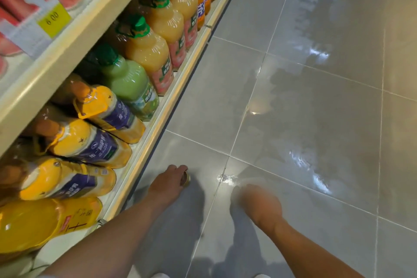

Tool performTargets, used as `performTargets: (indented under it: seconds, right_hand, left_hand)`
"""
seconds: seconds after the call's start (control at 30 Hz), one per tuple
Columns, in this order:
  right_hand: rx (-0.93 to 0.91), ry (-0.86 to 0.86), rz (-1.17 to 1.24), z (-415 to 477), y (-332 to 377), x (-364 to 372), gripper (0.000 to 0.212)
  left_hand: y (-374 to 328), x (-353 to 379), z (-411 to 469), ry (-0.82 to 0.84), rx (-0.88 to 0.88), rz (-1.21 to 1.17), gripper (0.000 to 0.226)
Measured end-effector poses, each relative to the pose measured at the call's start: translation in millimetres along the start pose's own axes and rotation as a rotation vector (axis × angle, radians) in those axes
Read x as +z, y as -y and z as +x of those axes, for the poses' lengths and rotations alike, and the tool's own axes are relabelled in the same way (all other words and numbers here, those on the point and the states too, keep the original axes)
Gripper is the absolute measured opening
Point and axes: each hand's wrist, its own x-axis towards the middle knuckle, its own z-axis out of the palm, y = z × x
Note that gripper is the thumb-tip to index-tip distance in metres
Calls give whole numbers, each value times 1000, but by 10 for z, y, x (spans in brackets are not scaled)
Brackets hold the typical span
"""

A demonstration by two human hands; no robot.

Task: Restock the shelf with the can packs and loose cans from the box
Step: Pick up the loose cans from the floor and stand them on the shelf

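My left hand [168,184] reaches forward low over the floor, close to the shelf's bottom edge. Its fingers are closed on a small can [186,179]; only the can's golden round end shows past the fingertips. My right hand [259,204] hangs over the grey tiles to the right, blurred by motion, with its fingers pointing down and away. Nothing is visible in it, and its fingers cannot be made out. The box and the can packs are out of view.
The shelf [144,144] runs along the left with a cream front edge. Its lowest level holds large juice bottles: yellow-capped orange ones [90,142], a green one [130,83] and peach ones [146,52]. A yellow price tag [53,20] sits above. Glossy grey floor tiles [304,108] stretch right.
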Motion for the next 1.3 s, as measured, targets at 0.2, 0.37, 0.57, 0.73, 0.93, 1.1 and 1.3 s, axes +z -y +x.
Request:
performTargets:
  seconds: [0.2,0.37,0.57,0.73,0.93,1.1,1.3]
  right_hand:
    - [-41,-21,58,-769,78,-882,42]
    - [-111,-99,122,-1758,169,-2016,61]
    - [-271,-249,198,-3180,332,-3743,68]
    - [-407,-302,274,-4370,542,-4877,60]
    - [-727,-381,258,-5458,869,-5786,59]
    - [-940,-350,339,-6132,1331,-6228,63]
    - [-1149,-283,452,-6769,2093,-6355,60]
  left_hand:
    - [-414,-773,-800,-8,4,-3,57]
    - [-962,-1702,-1717,-60,40,1,57]
    - [-1744,-3125,-3163,-131,73,-107,64]
    - [-2205,-4104,-4487,-213,61,-271,67]
    - [-2386,-4891,-5937,-419,108,-277,57]
    - [-2213,-5279,-6940,-586,133,-507,57]
    - [-1758,-5418,-7917,-756,209,-1049,54]
